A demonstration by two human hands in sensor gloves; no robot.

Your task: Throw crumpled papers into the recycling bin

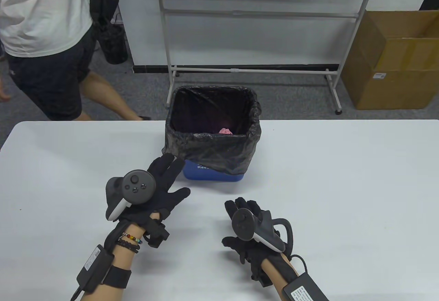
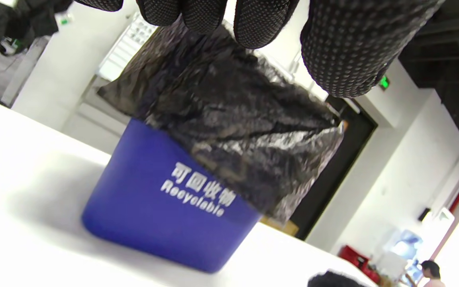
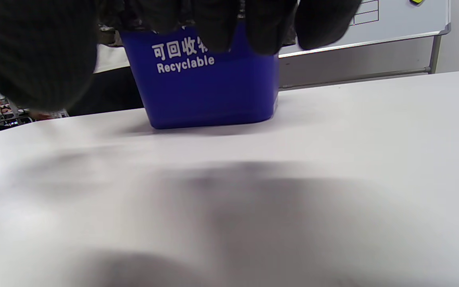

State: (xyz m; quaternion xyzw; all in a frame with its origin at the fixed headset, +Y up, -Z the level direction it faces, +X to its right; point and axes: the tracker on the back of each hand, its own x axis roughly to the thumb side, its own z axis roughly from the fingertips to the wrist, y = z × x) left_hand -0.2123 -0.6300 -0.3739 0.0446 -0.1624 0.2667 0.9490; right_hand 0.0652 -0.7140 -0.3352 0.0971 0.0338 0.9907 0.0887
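Blue recycling bin point(image 1: 214, 174) at bench point(image 1: 343, 184) twelve o'clock, pink crumpled paper point(image 1: 225, 131) inside. Left grip point(image 1: 156, 191) spread, empty, near bin; right grip point(image 1: 250, 225) loosely curled, empty.

- Recycling bin point(image 1: 213, 172) stands on the table point(image 1: 343, 184), at the far edge, about mid-width.
- Bin liner point(image 1: 209, 150) sits in the bin and hangs over its rim, down the near side.
- One crumpled paper point(image 1: 225, 131) lies inside the bin, toward the near side.
- Left hand point(image 1: 151, 194) is over the table, near and left of the bin, fingers reaching toward the bin's near-left corner.
- Right hand point(image 1: 253, 236) is nearer than the bin, right of the left hand, the two apart.
- Whiteboard stand point(image 1: 253, 69) is on the floor beyond the table, behind the bin.
- Cardboard box point(image 1: 394, 61) sits on the floor, far right.
- A standing person point(image 1: 44, 40) is at far left, beyond the table.
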